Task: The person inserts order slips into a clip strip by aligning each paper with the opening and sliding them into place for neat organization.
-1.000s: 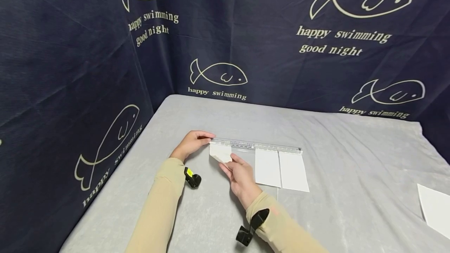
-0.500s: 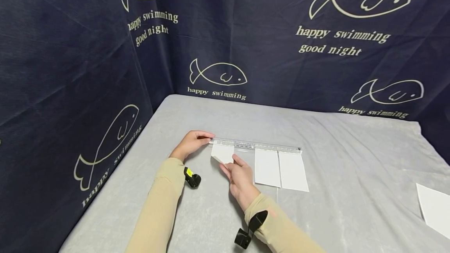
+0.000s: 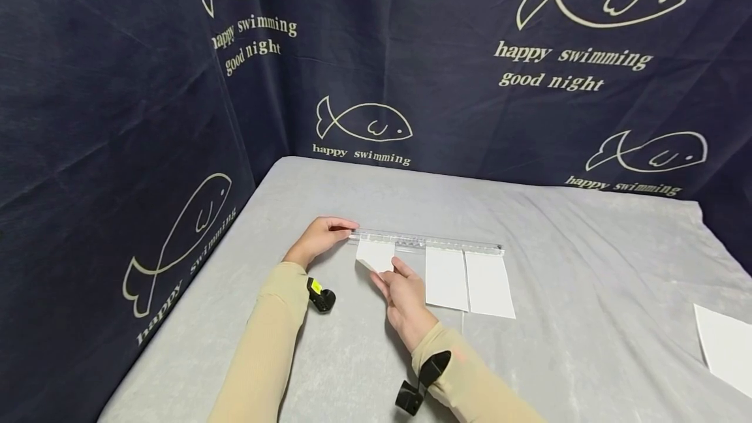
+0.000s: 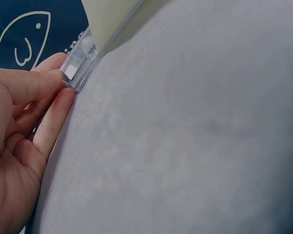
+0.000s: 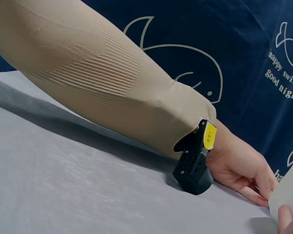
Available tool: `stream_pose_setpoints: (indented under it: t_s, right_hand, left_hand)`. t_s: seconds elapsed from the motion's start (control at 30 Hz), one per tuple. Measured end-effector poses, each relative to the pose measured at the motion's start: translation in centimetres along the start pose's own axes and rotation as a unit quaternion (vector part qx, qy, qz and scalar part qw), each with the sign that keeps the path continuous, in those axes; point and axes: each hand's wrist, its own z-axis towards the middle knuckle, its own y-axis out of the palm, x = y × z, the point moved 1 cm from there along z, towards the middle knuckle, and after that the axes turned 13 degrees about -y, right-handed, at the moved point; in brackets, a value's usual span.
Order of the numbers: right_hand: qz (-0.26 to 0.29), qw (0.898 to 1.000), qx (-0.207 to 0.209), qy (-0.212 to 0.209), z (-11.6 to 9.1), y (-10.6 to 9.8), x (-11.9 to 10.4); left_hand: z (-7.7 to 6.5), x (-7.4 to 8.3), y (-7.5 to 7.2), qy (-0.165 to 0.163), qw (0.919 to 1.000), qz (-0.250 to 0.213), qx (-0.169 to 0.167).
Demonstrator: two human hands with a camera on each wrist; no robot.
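A long clear plastic strip (image 3: 464,245) lies across the table. My left hand (image 3: 317,240) pinches its left end between thumb and fingers; the left wrist view shows the hollow strip end (image 4: 79,61) in that grip. Near this end a white card (image 3: 378,254) has its top edge at the strip. My right hand (image 3: 405,292) holds the card's lower right part, and its lower left corner curls up. The right wrist view catches the raised card (image 5: 286,192) beside my right fingers (image 5: 285,217). Further right, two white cards (image 3: 446,279) (image 3: 490,284) hang side by side from the strip.
A white sheet (image 3: 728,348) lies at the table's right side. Grey cloth (image 3: 587,318) with soft wrinkles covers the table. Dark blue curtains (image 3: 458,136) with fish drawings stand behind and to the left.
The held card has slid a little to the right along the strip, my right hand shifting slightly with it. My left hand stays at the strip's end.
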Motion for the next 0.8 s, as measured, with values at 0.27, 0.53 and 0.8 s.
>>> stream_pose_setpoints:
  t_s: [0.27, 0.53, 0.8]
  right_hand:
    - [0.004, 1.000, 0.004, 0.000, -0.02, -0.27, -0.52]
    - [0.001, 1.000, 0.016, 0.001, 0.01, -0.52, -0.75]
    - [0.000, 1.000, 0.023, 0.001, 0.06, -0.78, -1.05]
  left_hand:
    - [-0.04, 0.07, -0.07, 0.012, 0.9999, 0.005, -0.004]
    - [-0.99, 1.00, -0.09, 0.005, 1.0000, 0.004, -0.005]
    - [-0.09, 0.19, 0.01, 0.000, 1.0000, 0.000, -0.006]
